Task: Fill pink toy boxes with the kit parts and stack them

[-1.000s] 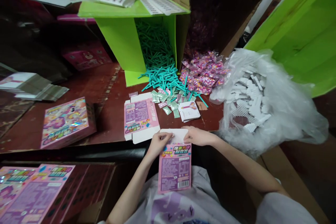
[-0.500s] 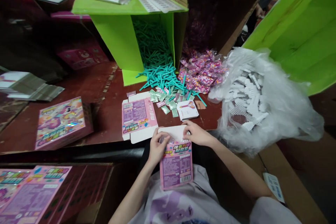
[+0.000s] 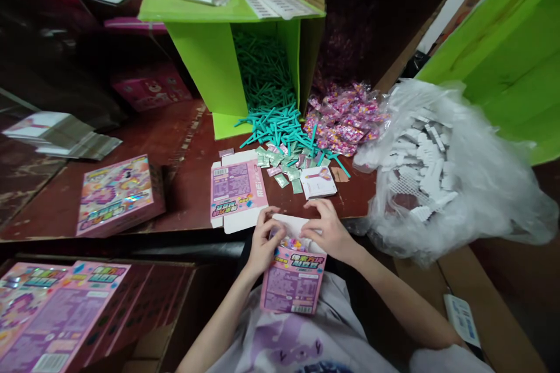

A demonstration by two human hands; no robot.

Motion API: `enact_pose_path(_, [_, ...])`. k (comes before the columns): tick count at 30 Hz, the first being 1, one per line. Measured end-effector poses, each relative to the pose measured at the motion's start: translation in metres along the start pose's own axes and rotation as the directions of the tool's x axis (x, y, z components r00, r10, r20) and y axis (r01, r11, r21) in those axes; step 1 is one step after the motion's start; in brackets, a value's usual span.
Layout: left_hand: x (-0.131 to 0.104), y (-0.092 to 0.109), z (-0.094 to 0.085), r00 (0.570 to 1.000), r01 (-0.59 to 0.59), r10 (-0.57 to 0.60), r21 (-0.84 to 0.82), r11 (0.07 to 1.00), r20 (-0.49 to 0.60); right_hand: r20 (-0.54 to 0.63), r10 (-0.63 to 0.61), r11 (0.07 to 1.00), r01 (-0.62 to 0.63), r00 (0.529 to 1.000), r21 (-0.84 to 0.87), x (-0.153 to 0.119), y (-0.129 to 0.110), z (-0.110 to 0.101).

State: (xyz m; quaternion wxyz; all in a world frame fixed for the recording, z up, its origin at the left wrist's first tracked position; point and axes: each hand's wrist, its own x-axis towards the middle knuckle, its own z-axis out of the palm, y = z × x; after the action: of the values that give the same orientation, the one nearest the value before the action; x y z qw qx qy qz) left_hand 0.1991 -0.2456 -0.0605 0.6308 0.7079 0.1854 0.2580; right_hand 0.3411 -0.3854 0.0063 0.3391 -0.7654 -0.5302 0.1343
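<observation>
An upright pink and purple small carton (image 3: 292,287) rests against my lap with its top end unfolded. My left hand (image 3: 264,246) is closed on the carton's upper left edge, thumb over the opening. My right hand (image 3: 331,234) has its fingers bent around the white flap at the upper right corner; its fingertips are partly hidden. Inside the mouth shows a clear bag of colourful beads (image 3: 294,243). Just beyond my hands, a flattened carton (image 3: 238,186) lies on the brown table (image 3: 184,186), beside a small stack of white cards (image 3: 318,182).
Turquoise sticks (image 3: 280,125) spill from a green box (image 3: 201,64), with small sachets (image 3: 282,180) in front. Bead bags (image 3: 345,122) and a plastic bag of white pieces (image 3: 431,157) lie to the right. A finished-looking box (image 3: 116,192) and card stacks (image 3: 65,134) stand left.
The carton has tilted slightly, and the colourful beads now show in its mouth. My right hand's fingers have shifted along the flap. The whole view has swung a little left.
</observation>
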Motion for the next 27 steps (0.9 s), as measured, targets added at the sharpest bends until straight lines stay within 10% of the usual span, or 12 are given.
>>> enact_pose_path(8, [0.0, -0.008, 0.002, 0.998, -0.026, 0.029, 0.064, 0.998, -0.047, 0.312, 0.04, 0.999, -0.049, 0.949, 0.021, 0.003, 0.005, -0.019])
enact_pose_path(14, [-0.009, -0.007, -0.003, 0.87, -0.459, 0.49, 0.282, 0.843, -0.048, 0.27, 0.003, 0.985, -0.05, 0.963, 0.165, 0.006, 0.009, -0.009])
enact_pose_path(19, [-0.007, 0.003, 0.0, 0.937, -0.255, 0.261, 0.056, 0.965, -0.234, 0.323, -0.003, 0.971, -0.074, 0.946, 0.227, 0.011, 0.007, -0.01])
enact_pose_path(23, [-0.007, 0.005, 0.006, 0.895, -0.108, 0.089, -0.018, 0.994, -0.436, 0.335, 0.032, 0.957, -0.125, 0.942, 0.261, 0.018, 0.005, -0.008])
enact_pose_path(27, [-0.014, 0.0, 0.006, 0.839, -0.199, 0.142, -0.053, 0.979, -0.526, 0.201, 0.084, 0.917, -0.154, 0.976, 0.368, 0.019, 0.007, -0.002])
